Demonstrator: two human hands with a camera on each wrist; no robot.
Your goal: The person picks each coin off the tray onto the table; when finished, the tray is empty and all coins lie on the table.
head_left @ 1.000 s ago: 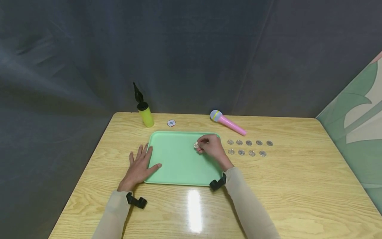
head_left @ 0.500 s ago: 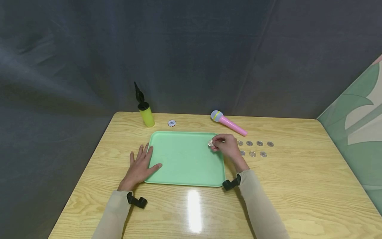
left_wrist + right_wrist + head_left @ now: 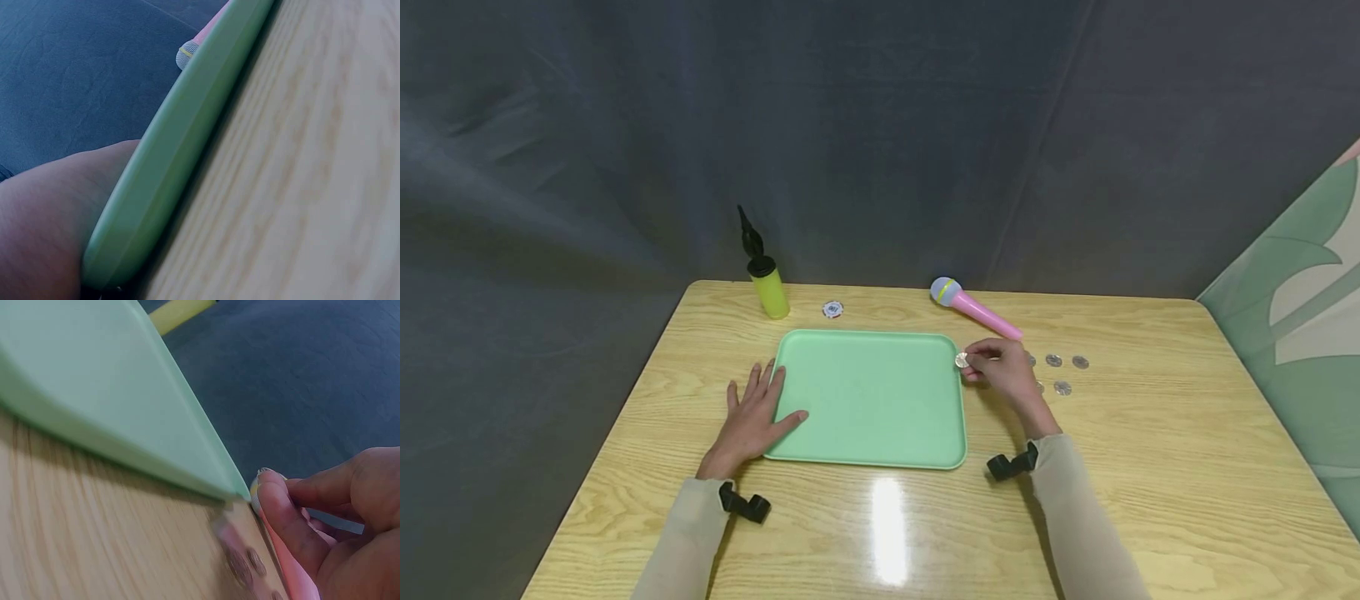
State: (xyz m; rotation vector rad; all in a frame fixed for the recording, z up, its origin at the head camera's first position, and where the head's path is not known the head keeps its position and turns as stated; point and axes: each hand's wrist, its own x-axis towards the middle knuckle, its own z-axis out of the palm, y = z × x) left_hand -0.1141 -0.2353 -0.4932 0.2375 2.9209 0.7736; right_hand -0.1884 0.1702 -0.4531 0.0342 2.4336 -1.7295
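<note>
A silver coin [image 3: 962, 360] is pinched between the thumb and fingers of my right hand [image 3: 1004, 370], over the right rim of the green tray [image 3: 865, 400]. In the right wrist view the thumb [image 3: 290, 525] hides most of that coin. My left hand [image 3: 749, 423] rests with spread fingers on the tray's left edge, its thumb lying over the inside. Right of the tray, several silver coins [image 3: 1063, 388] lie on the table in two rows; my right hand covers some of them.
A pink toy microphone [image 3: 976, 310] lies behind the tray's right corner, close to my right hand. Farther back left stand a yellow-green balloon pump [image 3: 769, 292] with a black top and a white poker chip [image 3: 832, 310]. A dark cloth [image 3: 880, 150] hangs behind the table.
My right hand has moved to the right with the coin, from over the tray's inside to its right rim, and now covers more of the coin rows. The left hand stays put.
</note>
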